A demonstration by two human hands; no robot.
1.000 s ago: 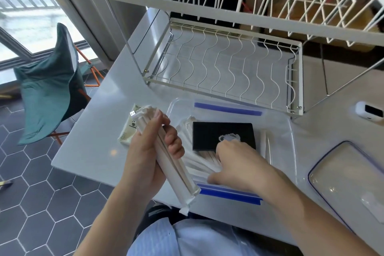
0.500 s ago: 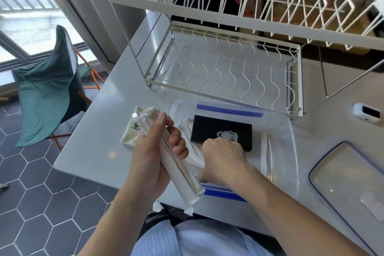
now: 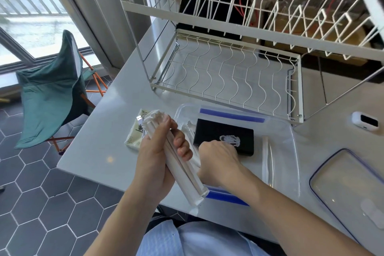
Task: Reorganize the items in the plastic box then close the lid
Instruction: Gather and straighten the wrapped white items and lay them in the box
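Table: bears all items.
Plastic box: open, near table edge; black case and loose wrapped sticks inside.
Lid: off, lying to the right.
Left hand: clasps a bundle of wrapped sticks.
Right hand: curled inside the box; hold unclear.
Sorting seems midway; closing remains.

A home kitchen or dining corner — a white wire dish rack with 2 tiers stands on a pale table, beside a hexagon-tiled floor, a folding fabric chair and a big window.
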